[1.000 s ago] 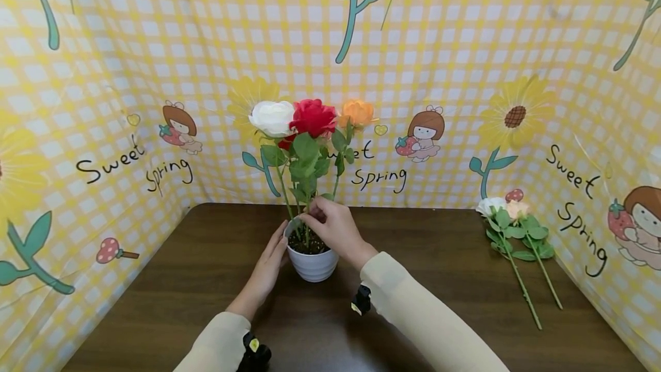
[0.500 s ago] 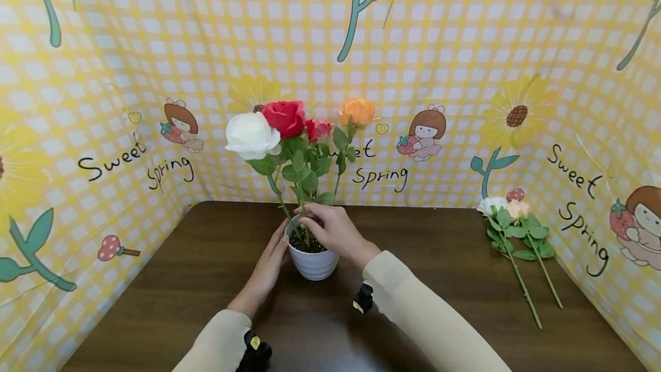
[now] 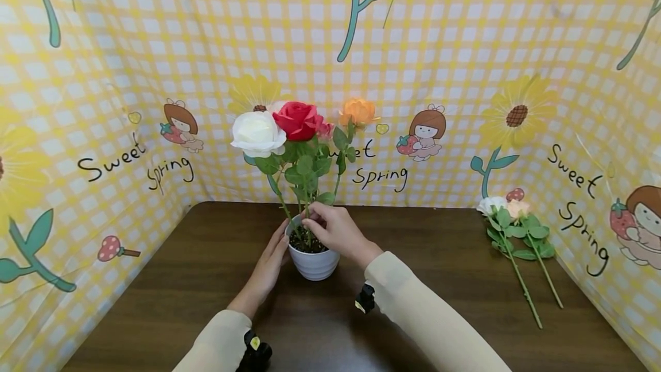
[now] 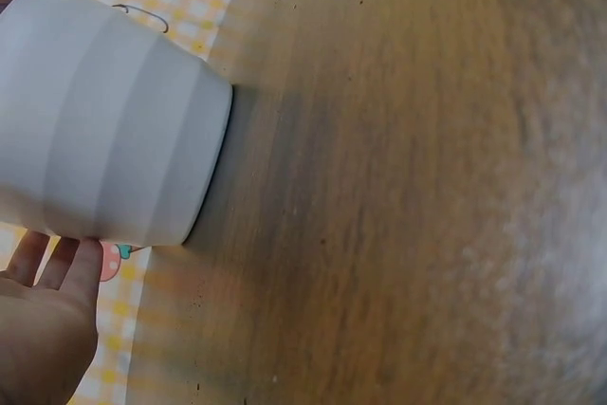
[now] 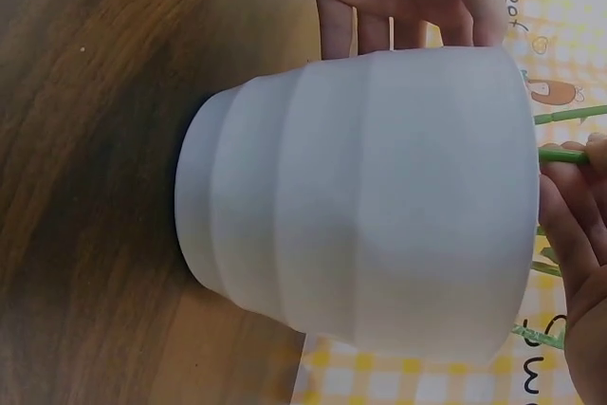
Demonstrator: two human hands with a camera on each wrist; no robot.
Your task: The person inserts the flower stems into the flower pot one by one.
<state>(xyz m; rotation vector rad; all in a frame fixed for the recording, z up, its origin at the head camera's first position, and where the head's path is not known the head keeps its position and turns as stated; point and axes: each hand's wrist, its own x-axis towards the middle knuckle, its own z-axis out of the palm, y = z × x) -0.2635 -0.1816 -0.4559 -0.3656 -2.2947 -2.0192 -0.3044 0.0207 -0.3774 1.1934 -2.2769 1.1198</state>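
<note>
A ribbed white flowerpot (image 3: 314, 267) holds dark soil and several roses standing on green stems. My left hand (image 3: 268, 263) rests its straight fingers against the pot's left side; in the right wrist view, the fingertips touch its wall. Above the rim, my right hand (image 3: 338, 229) pinches a green stem (image 5: 564, 155) between thumb and fingers. That stem runs up among leaves toward the red rose (image 3: 298, 121). A white rose (image 3: 258, 134) leans out to the left, and an orange rose (image 3: 358, 112) stands at the right. Behind the red bloom, a pink rose is partly hidden.
A white rose (image 3: 492, 206) and a peach rose (image 3: 518, 209) lie on the right side of the dark wooden table (image 3: 423, 257), their stems pointing toward the front. A yellow checked cloth (image 3: 289, 27) hangs around the back and sides.
The red and white blooms swung left and forward, then shifted slightly back to the right. My right hand stays at the stem above the pot, and my left hand has kept its place.
</note>
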